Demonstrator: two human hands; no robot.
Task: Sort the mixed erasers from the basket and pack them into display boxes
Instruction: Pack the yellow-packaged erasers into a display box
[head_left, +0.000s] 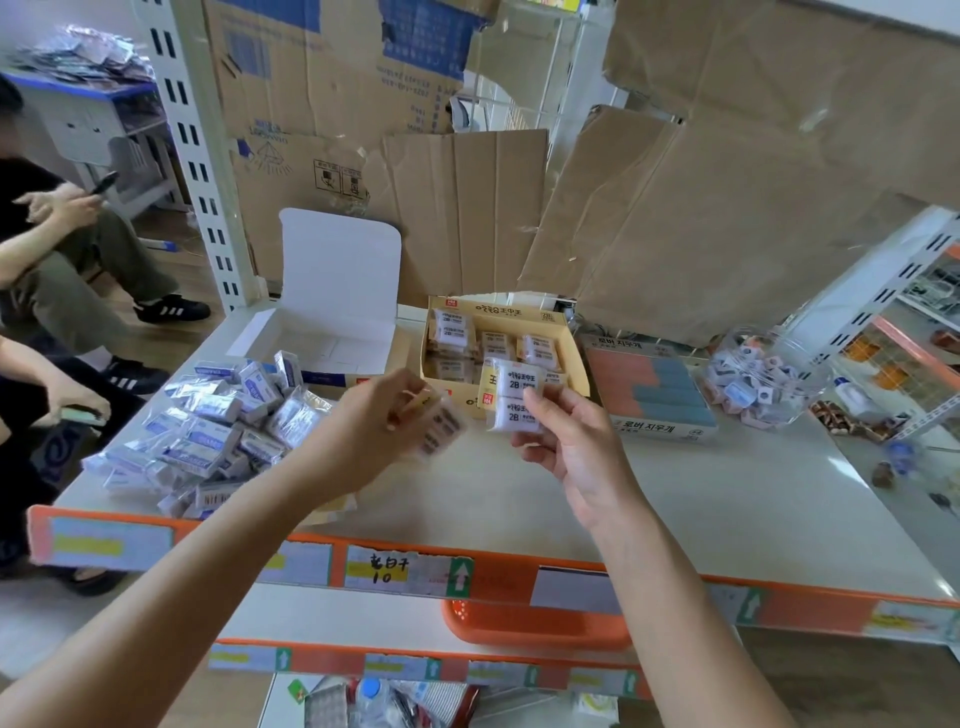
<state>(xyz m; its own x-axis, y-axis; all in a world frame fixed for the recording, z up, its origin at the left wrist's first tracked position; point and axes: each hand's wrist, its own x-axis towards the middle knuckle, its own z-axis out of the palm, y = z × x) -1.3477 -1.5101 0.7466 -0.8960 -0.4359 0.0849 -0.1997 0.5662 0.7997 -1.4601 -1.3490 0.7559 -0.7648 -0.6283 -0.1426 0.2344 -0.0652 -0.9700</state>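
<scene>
My right hand (569, 441) pinches two stacked white 2B erasers (517, 397) in clear wrap, held above the shelf in front of the yellow display box (569, 338), which holds several of the same erasers. My left hand (374, 421) grips a blurred wrapped eraser (441, 426) just left of them. A pile of blue-and-white wrapped erasers (208, 431) lies on the white shelf (675, 493) at the left. Behind the pile stands an open white display box (332, 291) with its lid up. An orange basket (535, 623) shows under the shelf edge.
A box of red and blue-grey erasers (654, 389) sits right of the yellow box. A clear tub of small erasers (753, 374) stands farther right. Cardboard sheets (727, 208) lean behind. Two seated people (52, 260) are at the left.
</scene>
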